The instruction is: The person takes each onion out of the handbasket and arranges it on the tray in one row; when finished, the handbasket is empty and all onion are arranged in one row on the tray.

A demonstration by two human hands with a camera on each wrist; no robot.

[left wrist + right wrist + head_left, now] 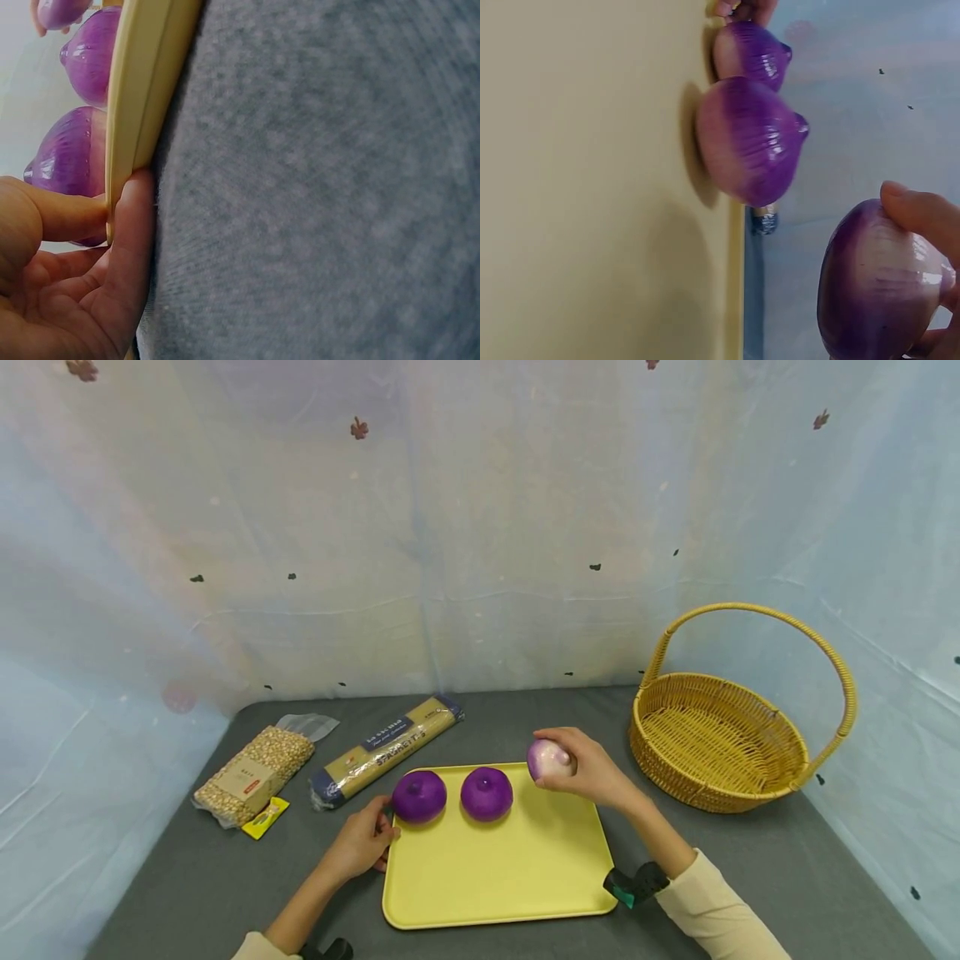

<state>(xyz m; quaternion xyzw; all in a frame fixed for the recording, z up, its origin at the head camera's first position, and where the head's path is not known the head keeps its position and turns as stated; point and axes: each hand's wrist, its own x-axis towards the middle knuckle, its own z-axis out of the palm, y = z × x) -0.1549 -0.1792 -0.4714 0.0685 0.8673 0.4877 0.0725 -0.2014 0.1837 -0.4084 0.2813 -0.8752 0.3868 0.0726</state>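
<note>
A yellow tray (517,877) lies on the grey table with two purple onions on its far part, one on the left (418,796) and one in the middle (486,793). My right hand (581,768) holds a third, paler onion (549,759) just above the tray's far right corner; in the right wrist view this onion (881,285) sits in my fingertips (922,214), clear of the tray (592,187). My left hand (365,841) pinches the tray's left rim (139,97) between thumb (52,214) and fingers, beside the left onion (71,161).
A wicker basket (716,739) with a tall handle stands empty at the right. A spaghetti packet (386,747), a bag of beans (255,772) and a small yellow sachet (265,817) lie left of the tray. Pale curtains close the table on three sides.
</note>
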